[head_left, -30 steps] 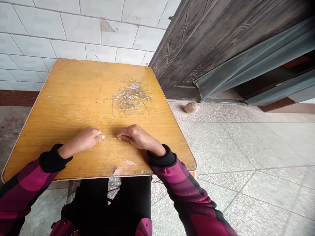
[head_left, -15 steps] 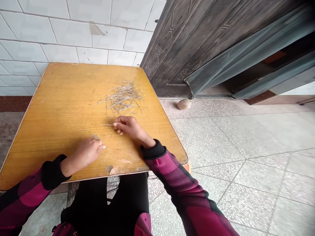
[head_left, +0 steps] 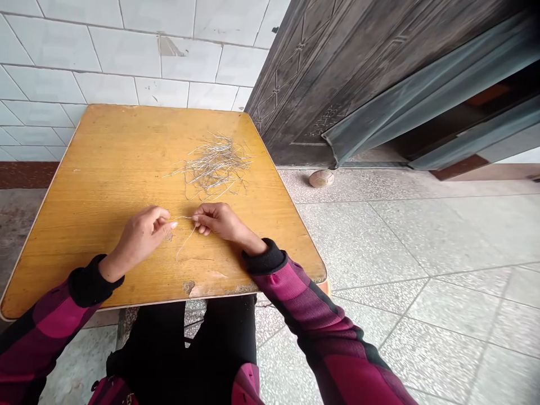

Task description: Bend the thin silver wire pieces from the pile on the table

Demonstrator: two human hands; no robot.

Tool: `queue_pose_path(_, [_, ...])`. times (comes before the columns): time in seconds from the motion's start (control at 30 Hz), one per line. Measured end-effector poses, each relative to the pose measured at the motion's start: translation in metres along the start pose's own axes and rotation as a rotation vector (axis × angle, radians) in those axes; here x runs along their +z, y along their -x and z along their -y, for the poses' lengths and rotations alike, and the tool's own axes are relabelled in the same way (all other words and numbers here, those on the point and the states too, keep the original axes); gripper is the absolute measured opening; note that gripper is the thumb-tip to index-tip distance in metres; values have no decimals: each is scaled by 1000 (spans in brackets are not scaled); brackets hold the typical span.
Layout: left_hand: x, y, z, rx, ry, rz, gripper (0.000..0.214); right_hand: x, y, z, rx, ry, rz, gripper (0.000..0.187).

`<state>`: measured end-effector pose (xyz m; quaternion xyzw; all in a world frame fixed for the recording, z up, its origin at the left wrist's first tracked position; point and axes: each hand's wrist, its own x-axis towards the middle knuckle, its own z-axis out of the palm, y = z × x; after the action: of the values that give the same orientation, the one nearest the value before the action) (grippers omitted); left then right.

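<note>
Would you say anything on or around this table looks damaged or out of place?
Yes. The table has its surface chipped along the near edge, leaving rough bare patches. A wall tile has a damaged patch, and a small ball sits stray on the floor by the door.

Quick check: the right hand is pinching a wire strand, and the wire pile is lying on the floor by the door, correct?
No: the wire pile lies on the table, not the floor, as the head view shows. The right hand is pinching a wire strand, as you said.
</note>
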<state>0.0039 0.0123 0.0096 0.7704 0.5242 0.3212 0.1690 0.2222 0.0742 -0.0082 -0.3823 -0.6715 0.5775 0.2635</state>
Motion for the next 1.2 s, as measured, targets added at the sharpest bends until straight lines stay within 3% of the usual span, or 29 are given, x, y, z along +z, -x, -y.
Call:
queue_pose_path(0.07, [3,-6,9,69,7,-66,15,2,0,-1,-4,-3,17,22])
queue_pose_path(0.27, [16,-18,15,306,-251,-35,10,9,-1,-4,-54,4,23,17])
queue_pose_path(0.4, [17,-22,11,405,-406,-34,24,11,-2,-5,-88,64,15,15])
queue_pose_path(0.6, [15,-29,21,498,-346,72,32,11,1,-2,-143,153,42,14])
queue_pose_path(1.0, [-2,-32,34,400,-230,74,32,3,5,3,-163,311,-73,13])
queue_pose_path(1.2, [-3,-29,30,351,-160,-50,14,2,4,4,-174,366,-97,11])
